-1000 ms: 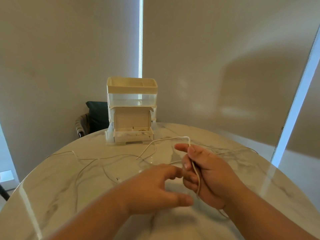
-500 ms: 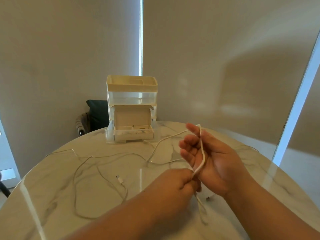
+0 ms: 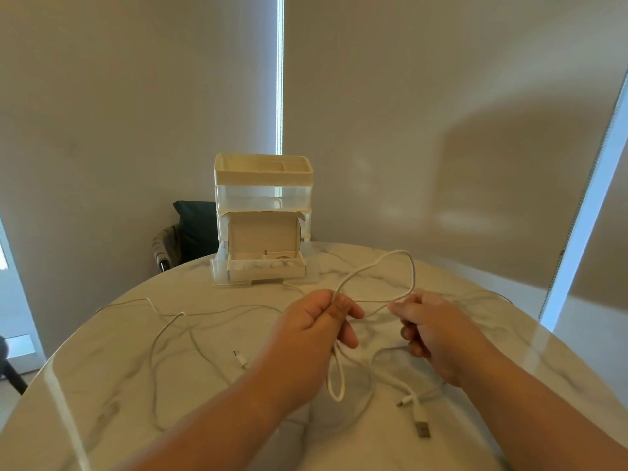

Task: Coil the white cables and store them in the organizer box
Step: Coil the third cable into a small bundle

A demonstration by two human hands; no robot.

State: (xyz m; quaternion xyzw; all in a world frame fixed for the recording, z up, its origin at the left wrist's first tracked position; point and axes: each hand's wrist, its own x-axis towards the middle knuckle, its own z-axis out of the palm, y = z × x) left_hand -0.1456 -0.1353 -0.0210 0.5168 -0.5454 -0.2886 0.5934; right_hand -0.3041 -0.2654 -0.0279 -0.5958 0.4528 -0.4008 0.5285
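Head view, from where I stand behind the person's shoulders: both bare hands are raised a little above the round marble table (image 3: 102, 385). The left hand (image 3: 316, 321) pinches a white cable (image 3: 413, 277) between thumb and curled fingers, gathering several strands at one spot. A narrow loop of the cable hangs below that hand, its bottom near the tabletop. From the same pinch a larger loop rises toward the far side, arcs over and comes down to the right hand (image 3: 431, 331). That hand's fingers are curled too, and the cable passes between its thumb and forefinger (the contact itself is small and partly hidden, but it looks like a light grip). The two hands are near each other, not touching.

The rest of this cable trails across the table under the right forearm and ends in a flat USB plug (image 3: 422, 429) close to the near edge.

A thin cable (image 3: 154, 355), also white, lies loose in wide curves on the left half of the table, its small plug (image 3: 240, 358) just beside the left wrist.

The organizer box (image 3: 261, 171) stands upright at the far edge, well apart from both hands, with a cream top tray and a clear middle section. A dark chair (image 3: 195, 229) shows behind the table.
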